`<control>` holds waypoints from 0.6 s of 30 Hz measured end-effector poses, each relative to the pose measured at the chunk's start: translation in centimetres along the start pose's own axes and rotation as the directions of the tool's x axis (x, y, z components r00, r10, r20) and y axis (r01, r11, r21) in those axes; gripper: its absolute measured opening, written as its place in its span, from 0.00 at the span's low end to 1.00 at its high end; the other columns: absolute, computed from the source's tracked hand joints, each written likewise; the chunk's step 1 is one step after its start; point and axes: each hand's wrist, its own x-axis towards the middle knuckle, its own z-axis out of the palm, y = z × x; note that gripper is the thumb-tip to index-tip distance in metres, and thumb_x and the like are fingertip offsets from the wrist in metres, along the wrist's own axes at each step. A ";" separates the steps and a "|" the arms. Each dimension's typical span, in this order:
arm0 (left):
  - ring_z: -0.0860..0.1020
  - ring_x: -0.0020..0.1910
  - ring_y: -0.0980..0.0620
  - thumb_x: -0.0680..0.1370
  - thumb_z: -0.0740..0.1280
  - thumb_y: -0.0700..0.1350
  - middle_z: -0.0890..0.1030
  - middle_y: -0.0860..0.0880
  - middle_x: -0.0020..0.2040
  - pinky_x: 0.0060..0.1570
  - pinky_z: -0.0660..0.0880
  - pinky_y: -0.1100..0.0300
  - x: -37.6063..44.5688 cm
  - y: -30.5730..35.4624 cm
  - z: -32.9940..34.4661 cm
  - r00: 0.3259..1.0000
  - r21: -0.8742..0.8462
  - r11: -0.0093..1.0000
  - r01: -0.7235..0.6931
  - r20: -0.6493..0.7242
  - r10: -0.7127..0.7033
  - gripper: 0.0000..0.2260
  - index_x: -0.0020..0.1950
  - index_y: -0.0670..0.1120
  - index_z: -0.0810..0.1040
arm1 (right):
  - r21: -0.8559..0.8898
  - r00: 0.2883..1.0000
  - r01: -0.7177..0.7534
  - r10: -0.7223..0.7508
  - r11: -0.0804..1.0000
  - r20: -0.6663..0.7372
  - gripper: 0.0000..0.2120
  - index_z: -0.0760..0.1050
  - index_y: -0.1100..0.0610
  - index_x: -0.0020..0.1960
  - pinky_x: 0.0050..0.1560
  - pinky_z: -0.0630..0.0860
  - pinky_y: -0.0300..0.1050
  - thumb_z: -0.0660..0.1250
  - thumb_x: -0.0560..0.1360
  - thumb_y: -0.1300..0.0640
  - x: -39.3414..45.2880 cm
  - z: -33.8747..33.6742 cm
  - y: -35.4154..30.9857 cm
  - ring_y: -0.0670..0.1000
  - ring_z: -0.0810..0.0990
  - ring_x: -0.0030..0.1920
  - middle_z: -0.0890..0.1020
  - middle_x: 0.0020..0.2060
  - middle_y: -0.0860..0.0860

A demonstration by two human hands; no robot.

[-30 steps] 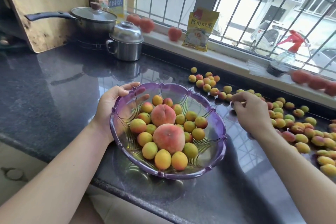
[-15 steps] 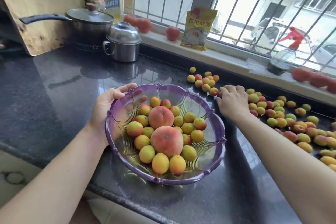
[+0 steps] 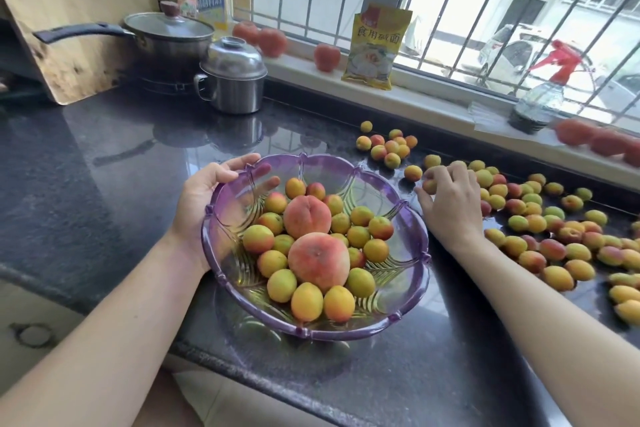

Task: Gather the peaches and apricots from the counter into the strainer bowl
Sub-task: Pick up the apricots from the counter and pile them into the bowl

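A purple see-through strainer bowl (image 3: 398, 319) sits on the dark counter, holding two peaches (image 3: 318, 261) and several apricots. My left hand (image 3: 204, 194) grips the bowl's left rim, fingers inside the wall. My right hand (image 3: 450, 204) rests on the counter just right of the bowl, its fingers curled around an apricot (image 3: 429, 186). Another apricot (image 3: 412, 173) lies just beyond the fingertips. Many loose apricots (image 3: 554, 253) spread over the counter to the right, and a small cluster (image 3: 388, 147) lies behind the bowl.
A lidded steel pot (image 3: 233, 80) and a saucepan (image 3: 166, 35) stand at the back left. On the windowsill are tomatoes (image 3: 325, 57), a yellow packet (image 3: 375, 45) and a spray bottle (image 3: 540, 94). The counter's front edge (image 3: 242, 367) runs just below the bowl.
My right hand slid left along the counter from the apricot pile to beside the bowl and curled its fingers on an apricot. My left hand kept its hold on the rim.
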 end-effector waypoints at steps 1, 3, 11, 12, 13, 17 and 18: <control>0.77 0.71 0.33 0.81 0.57 0.42 0.82 0.38 0.63 0.73 0.73 0.39 0.0 0.0 0.0 1.000 0.001 1.000 0.001 -0.002 -0.001 0.17 0.66 0.40 0.78 | 0.061 1.000 -0.007 0.006 0.998 0.014 0.13 0.77 0.60 0.56 0.50 0.72 0.51 0.73 0.76 0.56 0.0 -0.5 -0.2 0.57 0.74 0.50 0.75 0.50 0.57; 0.77 0.71 0.33 0.81 0.57 0.42 0.83 0.38 0.63 0.73 0.74 0.39 -0.2 0.0 0.1 1.000 0.002 1.000 0.003 -0.005 -0.003 0.17 0.65 0.40 0.79 | 0.203 0.998 -0.061 0.058 0.977 0.022 0.12 0.76 0.59 0.56 0.46 0.68 0.44 0.73 0.77 0.54 0.3 -2.0 -1.0 0.52 0.72 0.49 0.74 0.51 0.55; 0.76 0.72 0.33 0.79 0.58 0.41 0.82 0.38 0.62 0.73 0.73 0.39 -0.5 0.1 0.5 1.000 -0.002 1.000 0.001 -0.004 -0.001 0.18 0.66 0.40 0.78 | 0.515 0.968 -0.207 0.097 0.832 0.232 0.07 0.79 0.45 0.53 0.40 0.79 0.47 0.74 0.76 0.50 2.4 -8.5 -6.2 0.50 0.81 0.40 0.83 0.47 0.45; 0.76 0.72 0.33 0.80 0.57 0.41 0.82 0.38 0.62 0.72 0.74 0.39 -0.5 0.1 0.5 1.000 0.001 1.000 0.001 -0.005 -0.001 0.17 0.65 0.40 0.78 | 0.507 0.959 -0.201 0.064 0.838 0.275 0.08 0.81 0.46 0.54 0.38 0.78 0.46 0.74 0.76 0.50 2.5 -9.1 -7.0 0.49 0.80 0.39 0.83 0.48 0.45; 0.75 0.72 0.32 0.81 0.57 0.41 0.83 0.38 0.61 0.72 0.74 0.39 -0.5 0.1 0.5 1.000 -0.001 1.000 0.001 -0.006 -0.001 0.17 0.65 0.40 0.79 | 0.507 0.945 -0.202 0.032 0.838 0.325 0.09 0.81 0.47 0.56 0.37 0.79 0.46 0.74 0.76 0.51 2.5 -9.7 -7.7 0.49 0.80 0.39 0.83 0.49 0.45; 0.75 0.73 0.32 0.81 0.57 0.41 0.83 0.38 0.61 0.71 0.75 0.39 -0.4 0.1 0.3 1.000 -0.011 1.000 0.000 -0.008 0.000 0.17 0.65 0.40 0.78 | 0.538 0.853 -0.221 -0.106 0.814 0.510 0.13 0.81 0.50 0.61 0.51 0.83 0.54 0.72 0.77 0.57 2.6 -10.4 -10.3 0.52 0.84 0.45 0.82 0.50 0.52; 0.75 0.73 0.32 0.81 0.57 0.41 0.83 0.38 0.61 0.70 0.75 0.40 -0.4 0.2 0.3 1.000 -0.012 1.000 0.001 -0.006 -0.001 0.17 0.65 0.40 0.78 | 0.525 0.845 -0.180 -0.143 0.832 0.516 0.13 0.81 0.51 0.61 0.51 0.82 0.53 0.71 0.78 0.57 2.7 -10.1 -11.0 0.51 0.84 0.45 0.80 0.50 0.52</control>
